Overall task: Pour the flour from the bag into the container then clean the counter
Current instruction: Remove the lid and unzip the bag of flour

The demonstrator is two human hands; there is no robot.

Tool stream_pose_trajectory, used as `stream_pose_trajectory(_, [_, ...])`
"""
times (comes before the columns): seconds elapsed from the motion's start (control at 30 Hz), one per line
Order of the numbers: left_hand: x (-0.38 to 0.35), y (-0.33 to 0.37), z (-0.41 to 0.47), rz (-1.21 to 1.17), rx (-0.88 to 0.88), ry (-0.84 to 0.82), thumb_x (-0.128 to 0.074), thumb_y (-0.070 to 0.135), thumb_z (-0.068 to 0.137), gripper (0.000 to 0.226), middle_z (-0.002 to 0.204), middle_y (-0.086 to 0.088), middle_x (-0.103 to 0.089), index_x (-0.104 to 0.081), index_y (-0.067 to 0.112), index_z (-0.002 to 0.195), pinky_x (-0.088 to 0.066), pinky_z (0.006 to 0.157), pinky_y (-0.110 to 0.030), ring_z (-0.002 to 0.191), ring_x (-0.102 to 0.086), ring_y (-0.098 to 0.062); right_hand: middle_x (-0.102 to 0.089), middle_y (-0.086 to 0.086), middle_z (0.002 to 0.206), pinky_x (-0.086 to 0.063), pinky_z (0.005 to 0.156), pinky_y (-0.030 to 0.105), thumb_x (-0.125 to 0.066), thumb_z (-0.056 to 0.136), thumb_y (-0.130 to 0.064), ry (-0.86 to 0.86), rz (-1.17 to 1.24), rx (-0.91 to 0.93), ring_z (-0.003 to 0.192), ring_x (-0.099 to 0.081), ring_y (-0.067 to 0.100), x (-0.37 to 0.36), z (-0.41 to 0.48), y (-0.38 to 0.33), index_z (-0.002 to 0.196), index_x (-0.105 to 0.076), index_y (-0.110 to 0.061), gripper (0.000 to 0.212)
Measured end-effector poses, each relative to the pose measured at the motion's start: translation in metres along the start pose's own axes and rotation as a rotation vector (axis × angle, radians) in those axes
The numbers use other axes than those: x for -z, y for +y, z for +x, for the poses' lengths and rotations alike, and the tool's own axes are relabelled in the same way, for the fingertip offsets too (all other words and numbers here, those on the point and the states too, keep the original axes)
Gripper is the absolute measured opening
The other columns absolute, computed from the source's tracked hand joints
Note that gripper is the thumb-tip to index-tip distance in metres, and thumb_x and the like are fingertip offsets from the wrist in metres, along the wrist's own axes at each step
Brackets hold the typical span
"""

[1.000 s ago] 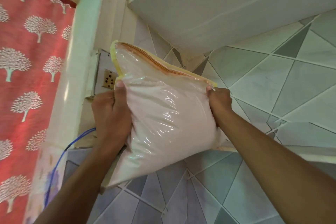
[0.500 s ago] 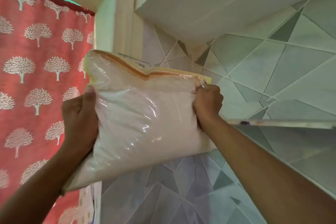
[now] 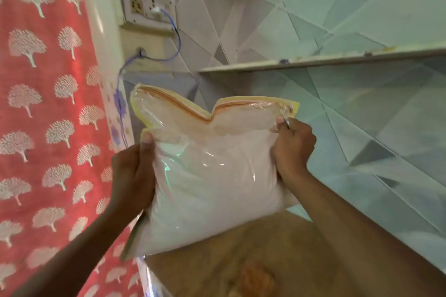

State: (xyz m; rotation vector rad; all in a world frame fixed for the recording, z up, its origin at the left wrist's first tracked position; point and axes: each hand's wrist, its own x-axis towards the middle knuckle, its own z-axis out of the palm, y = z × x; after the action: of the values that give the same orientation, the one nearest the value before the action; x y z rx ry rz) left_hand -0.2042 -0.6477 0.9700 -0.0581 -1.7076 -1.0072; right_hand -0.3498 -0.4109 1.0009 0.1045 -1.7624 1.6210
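A clear plastic zip bag of white flour [image 3: 212, 176], with a yellow and orange seal strip along its top, hangs in the air above the brown counter [image 3: 277, 260]. My left hand [image 3: 132, 173] grips the bag's left side, thumb up on the front. My right hand [image 3: 293, 147] grips its upper right corner, pinching near the seal. The seal strip looks closed and sags in the middle. No container is in view.
A red curtain with white tree prints [image 3: 43, 128] hangs at the left. A wall socket plate [image 3: 147, 2] with a blue cable [image 3: 177, 38] sits above the bag. A narrow shelf [image 3: 313, 60] crosses the tiled wall at the right.
The bag has come down in both hands from near the upper shelf to just above the counter. My view has tilted downward, so the socket and counter now show.
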Motion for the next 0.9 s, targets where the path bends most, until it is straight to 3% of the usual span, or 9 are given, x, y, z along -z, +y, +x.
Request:
stream_pose_trajectory(0.17, [-0.051, -0.013, -0.072, 0.032, 0.091, -0.11, -0.04, 0.046, 0.106, 0.059, 0.041, 0.007, -0.038, -0.033, 0.022, 0.052, -0.026, 0.045, -0.028, 0.041, -0.031, -0.001, -0.077, 0.008, 0.086, -0.044, 0.078, 0.035, -0.06, 0.099, -0.029, 0.006, -0.084, -0.147, 0.084, -0.066, 0.028, 0.058, -0.02, 0.074, 0.082, -0.073, -0.002, 0.034])
stream_pose_trajectory(0.3, [-0.094, -0.038, -0.121, 0.025, 0.21, -0.247, -0.033, 0.057, 0.105, 0.07, 0.048, -0.002, -0.058, -0.052, 0.012, 0.056, -0.042, 0.047, -0.032, 0.044, -0.054, -0.01, -0.079, 0.001, 0.091, -0.04, 0.086, 0.033, -0.058, 0.1, -0.032, -0.004, -0.189, -0.284, 0.095, -0.065, 0.022, 0.09, -0.021, 0.123, 0.086, -0.074, -0.01, 0.03])
stream_pose_trajectory(0.37, [-0.113, -0.051, -0.138, 0.064, 0.156, -0.308, -0.03, 0.055, 0.104, 0.07, 0.046, -0.006, -0.052, -0.048, 0.01, 0.054, -0.036, 0.045, -0.026, 0.045, -0.053, -0.017, -0.079, -0.003, 0.091, -0.042, 0.099, 0.043, -0.059, 0.099, -0.036, 0.0, -0.241, -0.374, 0.103, -0.065, 0.022, 0.097, -0.019, 0.145, 0.08, -0.07, -0.018, 0.028])
stream_pose_trajectory(0.43, [-0.131, -0.06, -0.149, 0.074, 0.093, -0.383, -0.033, 0.042, 0.107, 0.058, 0.042, 0.007, -0.043, -0.04, 0.024, 0.052, -0.029, 0.043, -0.012, 0.048, -0.056, -0.009, -0.078, -0.005, 0.088, -0.04, 0.103, 0.047, -0.061, 0.098, -0.038, 0.028, -0.243, -0.449, 0.106, -0.064, 0.019, 0.103, -0.019, 0.164, 0.069, -0.06, -0.028, 0.03])
stream_pose_trajectory(0.57, [-0.164, -0.085, -0.172, 0.015, 0.051, -0.558, -0.024, 0.058, 0.107, 0.056, 0.044, 0.014, -0.041, -0.043, 0.033, 0.06, -0.035, 0.043, -0.007, 0.05, -0.059, -0.001, -0.078, 0.003, 0.1, -0.04, 0.086, 0.032, -0.059, 0.1, -0.033, 0.048, -0.262, -0.528, 0.105, -0.063, 0.02, 0.11, -0.015, 0.205, 0.07, -0.061, -0.025, 0.031])
stream_pose_trajectory(0.63, [-0.18, -0.101, -0.183, -0.008, 0.048, -0.66, -0.02, 0.062, 0.106, 0.066, 0.042, 0.009, -0.046, -0.051, 0.027, 0.059, -0.041, 0.041, -0.013, 0.051, -0.062, -0.005, -0.078, 0.007, 0.102, -0.043, 0.089, 0.034, -0.059, 0.101, -0.033, 0.054, -0.28, -0.582, 0.111, -0.064, 0.024, 0.109, -0.009, 0.228, 0.068, -0.056, -0.028, 0.033])
stream_pose_trajectory(0.73, [-0.208, -0.119, -0.198, 0.001, 0.071, -0.802, -0.025, 0.051, 0.107, 0.058, 0.039, 0.011, -0.044, -0.049, 0.031, 0.058, -0.034, 0.042, -0.003, 0.045, -0.059, 0.002, -0.077, 0.01, 0.109, -0.042, 0.097, 0.035, -0.057, 0.102, -0.033, 0.033, -0.327, -0.641, 0.118, -0.062, 0.027, 0.106, 0.001, 0.26, 0.094, -0.071, -0.02, 0.021])
stream_pose_trajectory(0.8, [-0.225, -0.13, -0.207, -0.009, 0.081, -0.92, -0.03, 0.043, 0.11, 0.048, 0.044, 0.009, -0.05, -0.056, 0.031, 0.071, -0.035, 0.046, 0.0, 0.046, -0.059, -0.004, -0.073, 0.013, 0.12, -0.041, 0.1, 0.035, -0.054, 0.103, -0.033, 0.024, -0.327, -0.667, 0.123, -0.059, 0.032, 0.106, 0.009, 0.281, 0.116, -0.07, -0.007, 0.033])
stream_pose_trajectory(0.9, [-0.25, -0.157, -0.226, 0.037, 0.087, -1.082, -0.023, 0.057, 0.108, 0.058, 0.063, -0.001, -0.066, -0.066, 0.019, 0.098, -0.058, 0.053, -0.026, 0.053, -0.065, -0.012, -0.067, 0.02, 0.125, -0.034, 0.089, 0.026, -0.05, 0.106, -0.028, 0.004, -0.361, -0.702, 0.121, -0.058, 0.036, 0.11, 0.016, 0.301, 0.124, -0.066, 0.002, 0.038])
